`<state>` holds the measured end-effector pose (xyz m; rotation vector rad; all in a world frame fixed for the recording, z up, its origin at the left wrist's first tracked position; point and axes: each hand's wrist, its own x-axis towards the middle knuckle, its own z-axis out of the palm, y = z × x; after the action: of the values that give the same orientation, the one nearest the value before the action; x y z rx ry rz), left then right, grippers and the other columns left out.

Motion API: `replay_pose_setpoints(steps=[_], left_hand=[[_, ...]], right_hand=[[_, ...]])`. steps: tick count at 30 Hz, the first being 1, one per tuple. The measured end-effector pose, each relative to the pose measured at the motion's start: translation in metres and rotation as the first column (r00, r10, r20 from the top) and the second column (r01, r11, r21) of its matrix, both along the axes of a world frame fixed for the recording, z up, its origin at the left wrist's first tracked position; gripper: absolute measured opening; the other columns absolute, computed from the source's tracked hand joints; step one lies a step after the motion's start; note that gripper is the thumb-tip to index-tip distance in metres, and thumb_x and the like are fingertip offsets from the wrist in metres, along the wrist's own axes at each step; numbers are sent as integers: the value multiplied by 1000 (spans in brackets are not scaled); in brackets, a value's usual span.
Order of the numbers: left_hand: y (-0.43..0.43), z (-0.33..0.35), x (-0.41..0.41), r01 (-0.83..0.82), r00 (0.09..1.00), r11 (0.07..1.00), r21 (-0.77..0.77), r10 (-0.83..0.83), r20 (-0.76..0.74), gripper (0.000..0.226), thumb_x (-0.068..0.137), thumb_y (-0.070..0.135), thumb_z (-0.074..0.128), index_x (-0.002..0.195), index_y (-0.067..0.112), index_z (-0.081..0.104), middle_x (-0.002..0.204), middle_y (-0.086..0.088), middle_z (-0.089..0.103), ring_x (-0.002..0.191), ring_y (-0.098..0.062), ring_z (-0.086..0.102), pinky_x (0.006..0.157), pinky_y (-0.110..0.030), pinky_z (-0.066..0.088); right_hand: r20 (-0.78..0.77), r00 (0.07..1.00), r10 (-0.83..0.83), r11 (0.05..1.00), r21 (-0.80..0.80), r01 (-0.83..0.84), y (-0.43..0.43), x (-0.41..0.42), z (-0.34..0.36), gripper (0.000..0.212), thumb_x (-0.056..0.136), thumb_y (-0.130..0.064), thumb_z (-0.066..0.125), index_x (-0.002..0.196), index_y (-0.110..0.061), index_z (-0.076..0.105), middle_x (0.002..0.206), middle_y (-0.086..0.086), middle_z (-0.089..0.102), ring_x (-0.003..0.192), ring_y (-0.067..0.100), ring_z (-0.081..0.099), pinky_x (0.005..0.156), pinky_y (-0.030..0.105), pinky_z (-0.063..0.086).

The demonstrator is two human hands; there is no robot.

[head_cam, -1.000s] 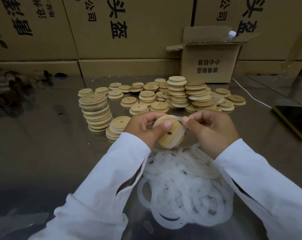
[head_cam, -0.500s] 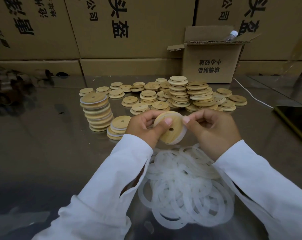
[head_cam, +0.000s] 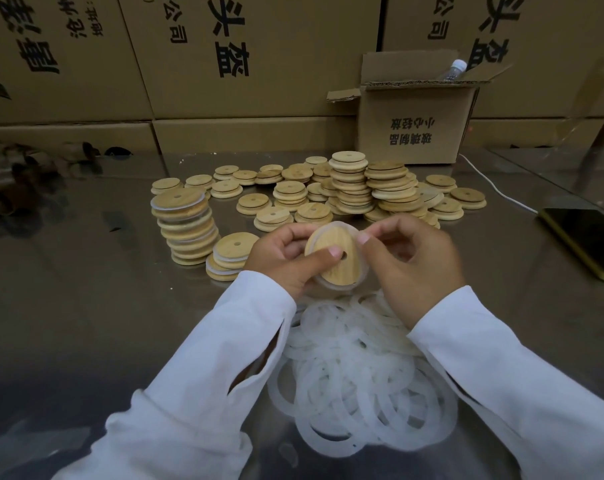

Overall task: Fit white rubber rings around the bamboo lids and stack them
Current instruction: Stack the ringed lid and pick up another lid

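My left hand (head_cam: 281, 256) grips a round bamboo lid (head_cam: 333, 242) with a small hole, thumb pressed on its face. A white rubber ring (head_cam: 361, 271) lies around the lid's rim, and my right hand (head_cam: 414, 261) pinches that ring at the lid's upper right edge. Below my hands a heap of loose white rings (head_cam: 356, 382) covers the metal table (head_cam: 85, 306). A tall stack of ringed lids (head_cam: 186, 230) and a short one (head_cam: 226, 261) stand to the left. Bare lids (head_cam: 362, 188) lie piled and scattered behind.
A small open cardboard box (head_cam: 414, 129) with a plastic bottle (head_cam: 454, 69) in it stands at the back right, before a wall of large cartons (head_cam: 241, 64). A phone (head_cam: 584, 237) and a white cable (head_cam: 494, 188) lie at the right. Dark objects (head_cam: 9, 181) sit at far left.
The lid has tilted so its face shows more fully, and the ring has been worked further around its rim. Both hands stay on the lid in about the same place.
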<state>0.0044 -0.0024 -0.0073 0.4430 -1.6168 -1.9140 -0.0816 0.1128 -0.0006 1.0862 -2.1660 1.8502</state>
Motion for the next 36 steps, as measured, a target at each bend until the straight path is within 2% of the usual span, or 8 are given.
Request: replay_pose_setpoints(steps=[3,5,9,12,20,28,33,36], left_hand=[[-2,-1,2,45,998,998,-33,-44,34,31,60,5,74,87,18,68,85,-6,73,87,-25,68,81,-38,55],[-1,-1,2,63,996,996,-57,-59,63,26,66,4,73,86,20,69,89,-8,72,91,-27,67,86,-41,53],[2,0,3,48,995,989,-137,-35,96,22,67,22,70,88,18,70,89,-11,71,89,-27,67,89,-42,52],[1,0,4,39,994,981,-191,-18,111,11,79,13,65,86,21,70,84,-7,72,84,-22,68,86,-40,53],[2,4,5,63,990,963,-263,-26,140,17,86,6,59,91,20,66,93,-11,69,91,-24,65,88,-42,52],[6,6,4,-4,990,979,-205,32,136,14,87,11,58,96,16,68,94,-11,69,96,-27,64,91,-44,50],[9,5,0,-55,984,984,-168,83,160,13,88,14,57,90,17,69,88,-8,67,97,-30,62,95,-51,47],[9,4,0,-87,981,981,-174,115,158,14,89,14,56,88,19,69,88,-9,68,96,-31,63,94,-53,47]], right_hand=[[-68,998,-8,999,47,11,1,0,0,13,81,-20,64,71,-26,60,73,-15,62,73,0,57,67,10,43],[-108,994,-1,995,102,12,0,1,0,16,84,-17,61,71,-26,58,76,-15,60,76,0,55,68,10,41],[-63,996,63,984,169,-51,-1,0,-2,13,86,-15,59,75,-22,60,74,-14,61,72,1,55,67,13,42],[-57,996,62,984,169,-52,0,-1,-1,15,86,-14,59,74,-22,60,71,-15,59,66,-3,54,60,3,38],[64,995,79,989,123,-86,-2,-3,3,24,86,-8,59,67,-23,58,69,-9,59,67,5,55,62,8,42],[-17,996,87,985,154,-84,-1,-1,4,20,86,-11,58,70,-24,57,69,-14,58,67,1,52,60,6,38],[61,994,92,981,165,-101,-2,-2,0,17,86,-16,59,70,-22,59,68,-10,58,64,2,52,60,12,40],[67,992,111,987,111,-118,-2,0,0,16,83,-18,63,69,-24,61,66,-13,60,62,-2,54,59,7,41]])
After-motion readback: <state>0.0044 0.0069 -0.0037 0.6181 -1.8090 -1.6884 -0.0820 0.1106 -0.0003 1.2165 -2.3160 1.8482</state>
